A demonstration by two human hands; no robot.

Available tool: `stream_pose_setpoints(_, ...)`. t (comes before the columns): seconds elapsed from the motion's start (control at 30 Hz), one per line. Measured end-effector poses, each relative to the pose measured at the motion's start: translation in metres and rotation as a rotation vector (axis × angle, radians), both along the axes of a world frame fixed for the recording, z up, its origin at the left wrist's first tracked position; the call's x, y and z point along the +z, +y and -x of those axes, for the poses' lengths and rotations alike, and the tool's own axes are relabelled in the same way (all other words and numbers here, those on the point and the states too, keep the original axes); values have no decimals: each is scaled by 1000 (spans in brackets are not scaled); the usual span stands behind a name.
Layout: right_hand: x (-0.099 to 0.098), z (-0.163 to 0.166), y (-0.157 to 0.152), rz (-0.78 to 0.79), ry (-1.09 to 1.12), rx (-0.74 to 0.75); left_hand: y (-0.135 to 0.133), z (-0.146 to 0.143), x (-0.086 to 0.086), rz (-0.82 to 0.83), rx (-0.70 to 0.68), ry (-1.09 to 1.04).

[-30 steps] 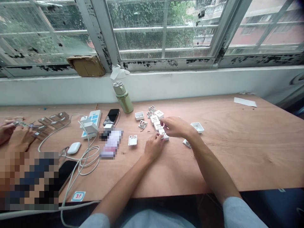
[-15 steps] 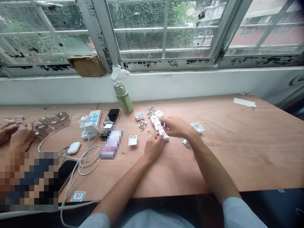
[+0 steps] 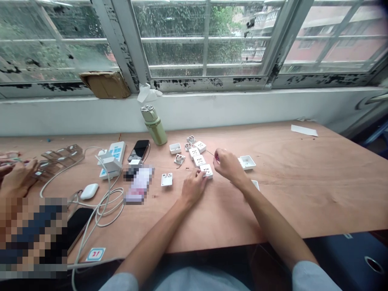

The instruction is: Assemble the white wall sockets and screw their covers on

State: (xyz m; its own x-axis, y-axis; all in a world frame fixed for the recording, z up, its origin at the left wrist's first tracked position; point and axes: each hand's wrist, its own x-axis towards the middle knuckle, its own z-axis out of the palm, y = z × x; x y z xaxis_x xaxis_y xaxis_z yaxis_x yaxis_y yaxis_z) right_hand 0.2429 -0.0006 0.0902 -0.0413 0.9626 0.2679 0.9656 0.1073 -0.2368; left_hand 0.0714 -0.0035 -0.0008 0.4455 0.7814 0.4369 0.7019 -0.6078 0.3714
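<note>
My left hand (image 3: pixel 193 186) rests on the wooden table (image 3: pixel 303 182), fingers pinched on the near edge of a white socket module (image 3: pixel 207 170). My right hand (image 3: pixel 226 165) sits just right of that module, curled round a thin dark tool (image 3: pixel 209 153) whose tip points up and left. More white socket modules (image 3: pixel 197 152) lie in a row behind it. An open white housing (image 3: pixel 247 162) lies to the right of my right hand, and a flat white plate (image 3: pixel 167 179) lies to the left.
A green flask (image 3: pixel 154 125), a black phone (image 3: pixel 139 149), a white power strip (image 3: pixel 112 157) with cables, an earbud case (image 3: pixel 89 191) and another phone (image 3: pixel 79 222) lie to the left. Another person's hands (image 3: pixel 13 178) work at far left. White paper (image 3: pixel 304 130) lies far right.
My right hand has drawn back to the right off the socket module, which now shows whole; the thin tool now sticks out above it. My left hand stays on the module. The view shifted slightly.
</note>
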Motion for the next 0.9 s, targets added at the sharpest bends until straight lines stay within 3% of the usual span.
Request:
stream_pose_setpoints(0.13,-32,9,-4,84,-58,-62,0,1,1,14,8,0)
stream_pose_setpoints(0.27,-47,15,-3,127,-70,-79,0,2,0,17,21,-10)
stream_pose_setpoints(0.5,-61,15,4,144,-47,-37,1,3,-1,30,73,-21)
stream_pose_setpoints(0.9,-67,19,1,197,-138,-9,3,4,-4,73,116,-92)
